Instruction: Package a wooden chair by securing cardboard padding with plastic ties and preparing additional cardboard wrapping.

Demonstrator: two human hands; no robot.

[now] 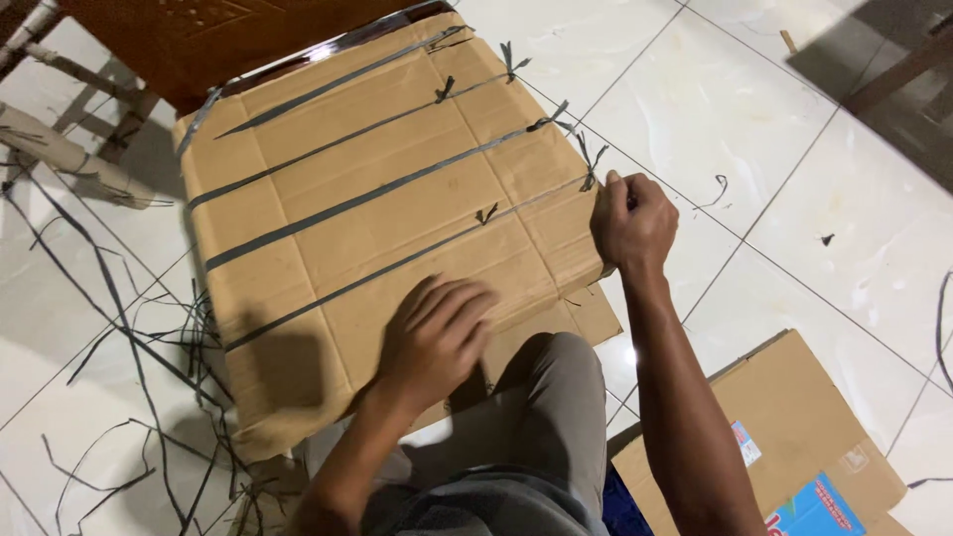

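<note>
A big sheet of brown cardboard (377, 189) lies tilted in front of me, wrapped by several dark plastic straps (397, 182) knotted along its right side. My left hand (434, 337) rests palm down on the sheet's near part, fingers bent and together. At the cardboard's right edge my right hand (632, 223) is closed around the edge where the nearest strap ends. My knee in grey trousers (551, 397) sits under the near edge.
Loose dark strap pieces (129, 328) are scattered over the white tiled floor at the left. A second cardboard box (794, 447) with a blue label lies at the lower right. A brown wooden piece of furniture (213, 35) stands behind the sheet.
</note>
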